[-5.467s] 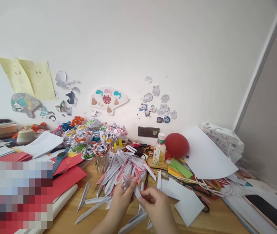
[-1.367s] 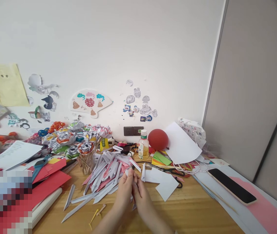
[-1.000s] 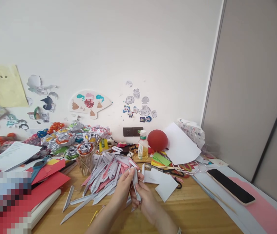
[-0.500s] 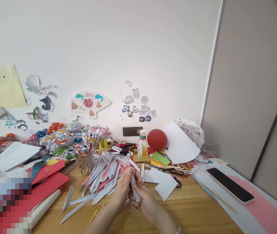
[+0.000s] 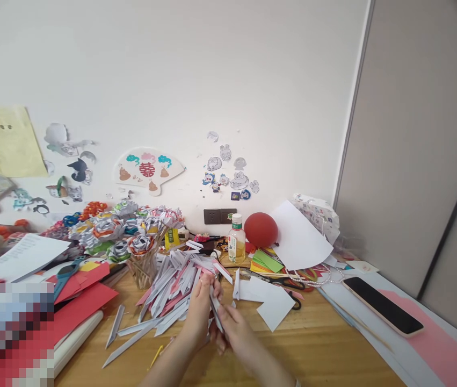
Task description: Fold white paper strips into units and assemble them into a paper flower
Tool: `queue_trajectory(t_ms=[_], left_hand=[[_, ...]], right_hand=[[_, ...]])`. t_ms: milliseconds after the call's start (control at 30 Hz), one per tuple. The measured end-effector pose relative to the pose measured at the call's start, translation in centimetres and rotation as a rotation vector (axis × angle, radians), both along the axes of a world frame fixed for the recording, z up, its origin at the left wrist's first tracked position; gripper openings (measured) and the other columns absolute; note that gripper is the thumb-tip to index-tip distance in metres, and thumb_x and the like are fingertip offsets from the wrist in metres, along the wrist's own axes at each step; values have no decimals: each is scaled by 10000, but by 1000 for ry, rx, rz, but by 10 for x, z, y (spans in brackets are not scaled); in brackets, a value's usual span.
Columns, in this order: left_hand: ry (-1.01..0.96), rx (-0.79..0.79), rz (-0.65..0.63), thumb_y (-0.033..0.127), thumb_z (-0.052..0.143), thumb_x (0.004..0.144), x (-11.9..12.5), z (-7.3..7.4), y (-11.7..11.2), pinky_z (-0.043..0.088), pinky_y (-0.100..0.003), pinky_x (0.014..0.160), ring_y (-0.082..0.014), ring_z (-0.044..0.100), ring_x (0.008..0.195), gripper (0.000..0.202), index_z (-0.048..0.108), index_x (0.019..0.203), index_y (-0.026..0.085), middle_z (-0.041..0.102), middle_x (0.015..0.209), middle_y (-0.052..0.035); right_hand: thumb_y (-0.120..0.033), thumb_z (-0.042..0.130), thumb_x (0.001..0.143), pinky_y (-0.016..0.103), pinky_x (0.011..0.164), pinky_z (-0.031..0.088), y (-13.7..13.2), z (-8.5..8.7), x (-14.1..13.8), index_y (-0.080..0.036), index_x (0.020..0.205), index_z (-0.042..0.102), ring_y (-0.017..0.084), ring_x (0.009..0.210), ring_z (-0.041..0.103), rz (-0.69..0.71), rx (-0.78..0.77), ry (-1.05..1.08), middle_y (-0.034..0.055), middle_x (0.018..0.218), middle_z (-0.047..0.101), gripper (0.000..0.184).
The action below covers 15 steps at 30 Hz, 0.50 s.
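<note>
Between my two hands is a narrow folded paper strip (image 5: pixel 216 310), pale grey-white and slanting down to the right. My left hand (image 5: pixel 201 299) grips its upper end, fingers curled around it. My right hand (image 5: pixel 230 325) pinches the lower part, thumb on top; some of its fingers are hidden underneath. Just behind and left of my hands spreads a heap of folded white and pink paper strips (image 5: pixel 174 285). A few loose strips (image 5: pixel 131 342) lie on the wood to the left. White paper pieces (image 5: pixel 275 306) rest to the right of my hands, beside black-handled scissors (image 5: pixel 296 302).
Paper flowers (image 5: pixel 107 228) stand in a holder at the back left. A drink bottle (image 5: pixel 237 239), a red balloon (image 5: pixel 261 229) and a large white sheet (image 5: pixel 303 236) are at the back. Red paper (image 5: pixel 87 306) lies left, a phone (image 5: pixel 382 305) right.
Both hands have shifted slightly left with the paper strip, and my right hand's grip on it has changed a little. The whole view has moved slightly.
</note>
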<state>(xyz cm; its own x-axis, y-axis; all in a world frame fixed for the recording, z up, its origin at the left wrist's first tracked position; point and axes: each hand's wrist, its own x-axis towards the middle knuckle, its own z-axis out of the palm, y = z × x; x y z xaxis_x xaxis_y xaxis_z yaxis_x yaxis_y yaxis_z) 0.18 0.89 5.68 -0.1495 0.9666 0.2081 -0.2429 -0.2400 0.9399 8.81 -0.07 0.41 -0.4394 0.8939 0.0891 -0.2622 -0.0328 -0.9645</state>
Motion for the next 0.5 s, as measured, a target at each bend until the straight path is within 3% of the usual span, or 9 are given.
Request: queue_trajectory(t_ms=[200,367,500], left_hand=[[-62,36,9,547,436,789,-5,-4,6,348,-210,459,-114,439,476,389,406,601,207,447,512,47],[-256,66,-53,506,478,791,2,-2,0,372,-192,480,-82,432,477,345,400,647,202,424,542,71],[-328,54,-57,533,541,740,6,3,-4,291,-150,369,-48,323,397,376,379,663,202,375,519,92]], right_hand=[[-692,366,753,198,411,329,3,-5,3,-157,816,509,64,406,438,-179,268,-210,1,645,562,558],[-776,412,638,214,383,316,4,-7,-6,-173,837,497,84,356,417,-110,37,-60,-34,517,501,640],[-818,439,550,233,379,324,3,-9,-13,-204,865,470,97,336,385,11,-109,47,-68,465,443,691]])
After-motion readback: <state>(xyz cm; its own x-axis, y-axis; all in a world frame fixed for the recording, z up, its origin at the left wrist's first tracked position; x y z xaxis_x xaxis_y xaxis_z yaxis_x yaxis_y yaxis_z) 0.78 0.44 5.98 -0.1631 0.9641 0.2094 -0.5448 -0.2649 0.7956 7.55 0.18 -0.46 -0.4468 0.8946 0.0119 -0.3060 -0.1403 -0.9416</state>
